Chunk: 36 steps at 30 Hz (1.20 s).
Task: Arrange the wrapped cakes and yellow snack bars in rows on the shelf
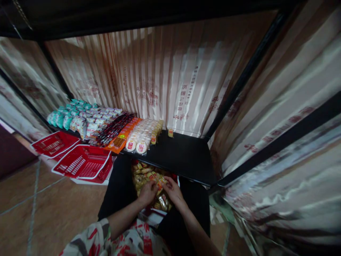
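Over a container on my lap, heaped with small yellow snack packets, my two hands are close together. My left hand is closed, its fingertips on a small yellow wrapped snack packet with a red label. From the other side, my right hand pinches at the same packet. Its exact outline blends with the heap below. On the black shelf in front stand rows of round white wrapped cakes, with yellow packets at their right. One yellow packet stands apart near the back.
Left along the shelf lie orange packs, dark red packets, white bags and teal bags. Two red baskets are at the left below it. Black frame bars and a pleated curtain enclose the shelf.
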{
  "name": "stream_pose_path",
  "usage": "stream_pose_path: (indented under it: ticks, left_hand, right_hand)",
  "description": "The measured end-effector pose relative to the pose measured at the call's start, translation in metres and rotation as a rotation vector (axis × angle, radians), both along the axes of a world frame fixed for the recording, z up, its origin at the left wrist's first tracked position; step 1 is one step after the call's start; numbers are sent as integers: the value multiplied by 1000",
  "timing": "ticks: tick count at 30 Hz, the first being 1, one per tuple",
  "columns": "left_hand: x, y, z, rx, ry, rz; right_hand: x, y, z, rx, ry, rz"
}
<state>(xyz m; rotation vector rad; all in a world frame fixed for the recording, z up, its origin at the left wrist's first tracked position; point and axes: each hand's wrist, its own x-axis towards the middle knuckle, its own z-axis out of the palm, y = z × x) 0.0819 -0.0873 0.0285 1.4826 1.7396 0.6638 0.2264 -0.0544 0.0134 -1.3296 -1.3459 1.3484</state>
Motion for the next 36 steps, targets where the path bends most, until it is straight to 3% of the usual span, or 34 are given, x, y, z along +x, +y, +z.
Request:
stream_pose_path:
  ticks: [11,18,22,25,29,36]
  left_hand:
    - [11,10,-16,-96,-91,-53]
    - [1,15,-22,-189,-53,-54]
    - [-6,14,-25,-215,-47,-51]
    - [-7,17,-26,-195,-130,-22]
    - [-6,25,-20,-56,-222,66]
    - [-3,50,20,97,-485,205]
  right_hand:
    - [12,-2,-6,-84,26,-76]
    - [2,2,-37,-247,59,-69]
    - [-1,-2,-44,-243,50,-40]
    - [-3,-1,-34,-226,33,-70]
    - [-7,12,-8,-150,101,-122]
    - [-22,50,28,-51,179,-119]
